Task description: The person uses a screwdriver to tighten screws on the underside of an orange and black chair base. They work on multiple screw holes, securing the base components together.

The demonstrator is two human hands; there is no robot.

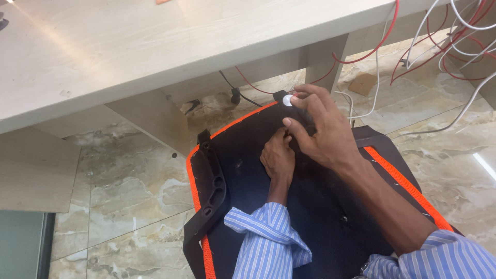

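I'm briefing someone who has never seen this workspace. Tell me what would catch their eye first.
First, the black panel with orange mesh trim, low in the middle over the marble floor. Both hands meet on its upper part: the right hand pinches a small black piece with a round white cap, the left hand pressing beside it. Red and white wires hang at upper right under the pale table.

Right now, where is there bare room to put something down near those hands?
The pale wooden tabletop is bare across most of its width. The marble floor left of the black orange-edged mesh panel is open too. Crowded: the panel's top, where the left hand and right hand meet, and the red and white wires beyond.
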